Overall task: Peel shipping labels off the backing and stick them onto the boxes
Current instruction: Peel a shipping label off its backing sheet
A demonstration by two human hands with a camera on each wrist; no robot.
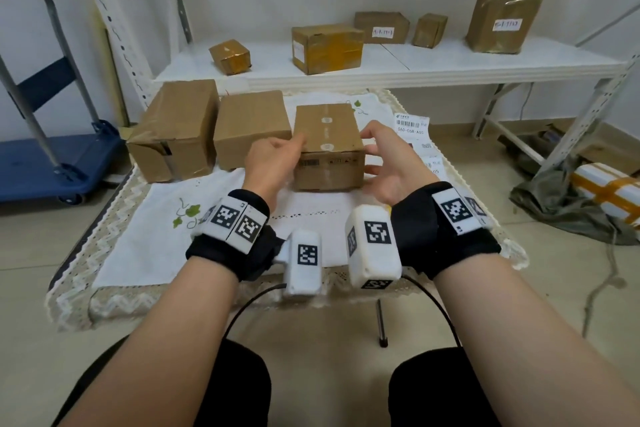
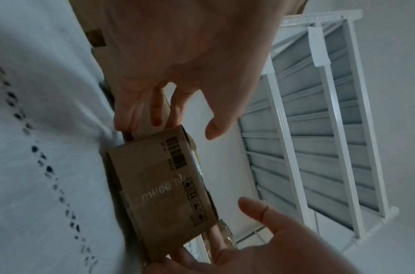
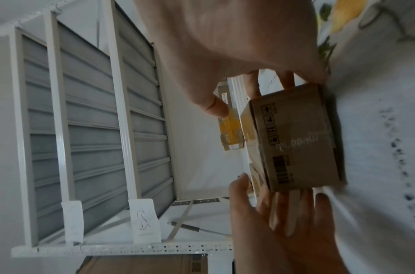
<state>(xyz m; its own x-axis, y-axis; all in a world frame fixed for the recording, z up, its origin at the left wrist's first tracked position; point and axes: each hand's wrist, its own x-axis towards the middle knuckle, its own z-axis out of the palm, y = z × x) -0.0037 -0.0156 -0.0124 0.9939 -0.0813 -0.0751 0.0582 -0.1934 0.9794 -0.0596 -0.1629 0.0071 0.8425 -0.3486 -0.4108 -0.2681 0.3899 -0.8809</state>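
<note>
A small brown cardboard box [image 1: 329, 135] with clear tape and two white stickers on top stands on the white tablecloth [image 1: 156, 218]. My left hand [image 1: 287, 152] lies against its left end and my right hand [image 1: 372, 152] against its right end. Both hands have straight, spread fingers, and the thumbs hover clear above the box. The left wrist view shows the box's printed front [image 2: 164, 185] with a barcode. In the right wrist view the box [image 3: 297, 140] sits between the two palms. Printed shipping labels [image 1: 412, 125] lie on the table to the right of the box.
Two larger cardboard boxes [image 1: 176, 132] [image 1: 251, 128] stand to the left of the small one. Behind the table, a white shelf [image 1: 381, 78] carries several taped boxes. A blue trolley [image 1: 52, 163] stands at the left. Bags and a parcel [image 1: 606, 187] lie on the floor at the right.
</note>
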